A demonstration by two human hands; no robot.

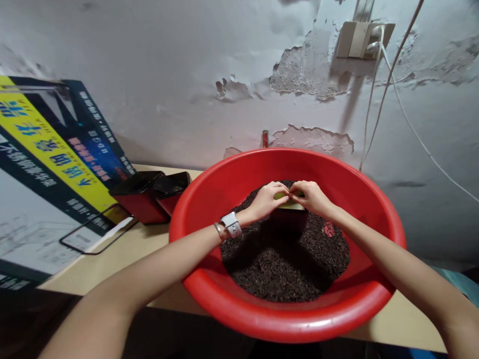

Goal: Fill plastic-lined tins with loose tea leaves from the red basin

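A large red plastic basin point(288, 324) holds a heap of dark, loose, dry shreds that look like tea leaves point(284, 279). Standing in the heap is a dark box-shaped canister point(288, 224), with a yellow-green liner point(292, 205) showing at its top. My left hand point(267, 199) has its fingers closed on the liner's left side. From the right, my right hand point(310, 196) pinches the same liner, its fingertips almost meeting the left ones. The fingers partly hide the liner. A small red patch point(328, 229) lies on the leaves at the right.
Two dark red canisters with black tops, one of them a canister point(144, 199) near the printed cardboard point(60, 164), stand left of the basin on a pale tabletop point(149, 249). A black wire frame point(90, 252) lies there too. Cables hang from a wall socket point(364, 40).
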